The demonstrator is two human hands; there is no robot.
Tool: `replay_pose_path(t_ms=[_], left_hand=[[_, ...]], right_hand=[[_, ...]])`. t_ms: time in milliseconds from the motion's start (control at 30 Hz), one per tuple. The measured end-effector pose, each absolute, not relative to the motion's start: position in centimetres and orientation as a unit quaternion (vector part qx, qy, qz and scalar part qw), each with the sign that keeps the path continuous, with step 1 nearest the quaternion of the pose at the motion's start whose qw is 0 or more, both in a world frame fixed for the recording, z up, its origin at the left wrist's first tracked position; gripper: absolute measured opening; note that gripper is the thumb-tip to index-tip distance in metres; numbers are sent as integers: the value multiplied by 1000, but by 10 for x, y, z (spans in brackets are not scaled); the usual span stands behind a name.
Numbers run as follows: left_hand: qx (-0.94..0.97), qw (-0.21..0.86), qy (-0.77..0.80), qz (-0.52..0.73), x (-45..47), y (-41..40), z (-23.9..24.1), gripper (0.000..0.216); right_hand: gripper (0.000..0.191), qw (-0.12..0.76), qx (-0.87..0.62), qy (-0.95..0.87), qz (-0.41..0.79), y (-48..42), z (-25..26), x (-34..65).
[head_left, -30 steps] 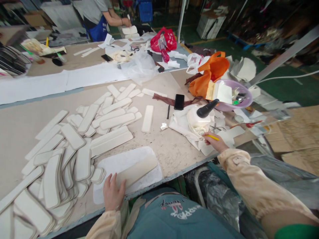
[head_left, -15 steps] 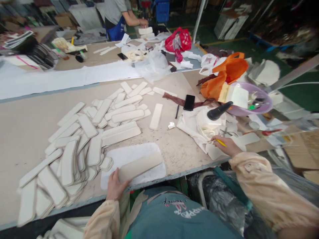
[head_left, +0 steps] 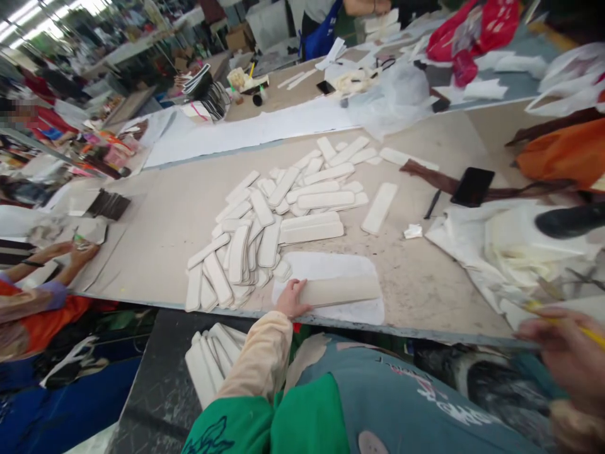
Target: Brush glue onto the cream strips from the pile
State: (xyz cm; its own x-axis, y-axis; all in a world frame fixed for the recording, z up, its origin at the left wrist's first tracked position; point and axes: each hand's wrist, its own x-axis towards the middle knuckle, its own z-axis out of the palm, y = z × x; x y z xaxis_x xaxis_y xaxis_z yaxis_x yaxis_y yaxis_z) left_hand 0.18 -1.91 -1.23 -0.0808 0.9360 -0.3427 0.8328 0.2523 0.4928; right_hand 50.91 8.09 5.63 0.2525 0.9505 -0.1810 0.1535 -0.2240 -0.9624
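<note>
Now my left fingers (head_left: 297, 287) bend, half-closed, holding the left end of 1 beige strip (head_left: 343, 292) on a white sheet (head_left: 331, 263); my blurred right fingers (head_left: 551, 325) close round a yellow tool (head_left: 593, 337). Pale pieces (head_left: 270, 238) crowd the worktop (head_left: 161, 239) beyond.

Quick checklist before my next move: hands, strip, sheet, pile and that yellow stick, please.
1. Left hand touching the long beige strip: ok, at its left end.
2. Strip on the white sheet: ok, it lies across the lower part.
3. Right hand holding the yellow stick: ok.
4. Tip of the stick clean: cannot tell, too blurred.
5. Piled white pieces off the strip: ok.
6. Pile neatly stacked: not ok, pieces lie at mixed angles.
</note>
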Motion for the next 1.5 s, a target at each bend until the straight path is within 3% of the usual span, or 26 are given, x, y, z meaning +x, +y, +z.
replay_pose_path(t_ms=[100,267,433,600,1100,1500], left_hand=[[623,292,720,90,0,-19,-19,83],[648,304,687,123,-9,-25,-25,83],[663,311,663,156,-17,-28,-30,83],[666,321,650,176,-20,-28,-33,85],[681,302,637,196,-23,-30,-40,77],[689,285,641,182,-23,-28,-41,72]], right_hand=[[28,437,-575,-404,560,52,58,438],[25,337,-473,-431,691,25,56,315],[23,256,-416,-465,738,23,42,239],[24,229,-420,-478,737,25,28,204],[29,210,-456,-479,720,20,7,177],[28,311,-577,-426,623,53,1,270]])
